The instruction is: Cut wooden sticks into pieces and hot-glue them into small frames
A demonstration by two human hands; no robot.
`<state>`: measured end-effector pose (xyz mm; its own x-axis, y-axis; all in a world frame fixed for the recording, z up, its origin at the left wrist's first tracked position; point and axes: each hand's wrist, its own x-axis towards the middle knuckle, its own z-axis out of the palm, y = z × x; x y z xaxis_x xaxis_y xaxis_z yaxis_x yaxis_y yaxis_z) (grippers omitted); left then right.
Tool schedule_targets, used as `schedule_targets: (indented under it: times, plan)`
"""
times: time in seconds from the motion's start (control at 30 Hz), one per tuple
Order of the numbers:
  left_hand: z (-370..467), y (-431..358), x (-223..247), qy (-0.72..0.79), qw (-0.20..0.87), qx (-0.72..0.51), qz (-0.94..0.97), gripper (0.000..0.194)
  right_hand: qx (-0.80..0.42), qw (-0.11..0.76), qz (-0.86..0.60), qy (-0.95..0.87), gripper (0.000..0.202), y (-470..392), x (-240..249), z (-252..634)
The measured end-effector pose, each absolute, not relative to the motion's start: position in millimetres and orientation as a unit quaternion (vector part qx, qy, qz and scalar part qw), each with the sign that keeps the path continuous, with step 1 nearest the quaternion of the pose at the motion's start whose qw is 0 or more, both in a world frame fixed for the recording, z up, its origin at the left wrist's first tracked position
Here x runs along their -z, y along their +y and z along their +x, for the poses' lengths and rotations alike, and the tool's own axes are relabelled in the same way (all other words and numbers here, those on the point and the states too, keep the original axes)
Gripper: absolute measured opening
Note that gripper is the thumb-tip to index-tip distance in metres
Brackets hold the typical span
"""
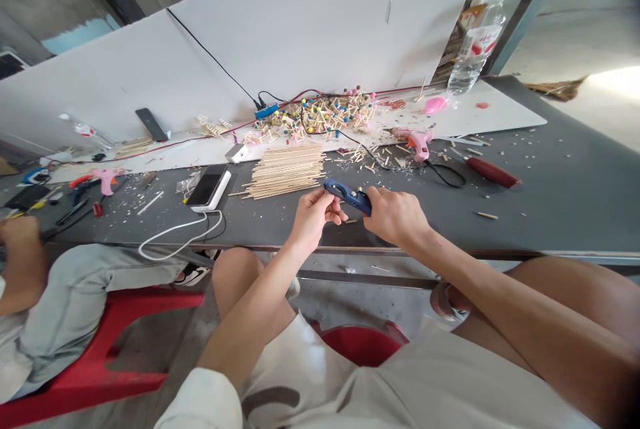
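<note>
My right hand (397, 215) is wrapped round a dark blue hand cutter (350, 196) just above the table's front edge. Its head points left, towards my left hand (313, 215). The thumb and finger of that hand are pinched together right at the cutter's head; what they hold is too small to make out. Behind my left hand lies a pile of thin wooden sticks (287, 172), side by side on the table. Farther back is a heap of short sticks with coloured ball tips (330, 112).
A pink glue gun (419, 142) and a red-handled tool (493, 172) lie to the right, among stick scraps. At the left are a phone on a white power bank (209, 187) and its cable. A water bottle (477, 42) stands back right. Another person's hand (20, 232) is far left.
</note>
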<state>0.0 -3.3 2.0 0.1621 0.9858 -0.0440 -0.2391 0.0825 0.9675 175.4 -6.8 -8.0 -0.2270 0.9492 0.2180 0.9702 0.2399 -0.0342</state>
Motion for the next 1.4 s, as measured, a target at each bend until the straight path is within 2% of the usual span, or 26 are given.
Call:
schedule_targets:
  times: [0.63, 1.4]
  plan:
    - [-0.6, -2.7, -1.1, 0.395, 0.628, -0.497, 0.450, 0.025, 0.038, 0.094, -0.607, -0.788, 0.022, -2.2, 8.8, 178.4]
    - [-3.1, 2.0, 0.0, 0.399, 0.645, -0.493, 0.427, 0.020, 0.002, 0.072, -0.612, -0.788, 0.024, 8.8, 4.0, 178.4]
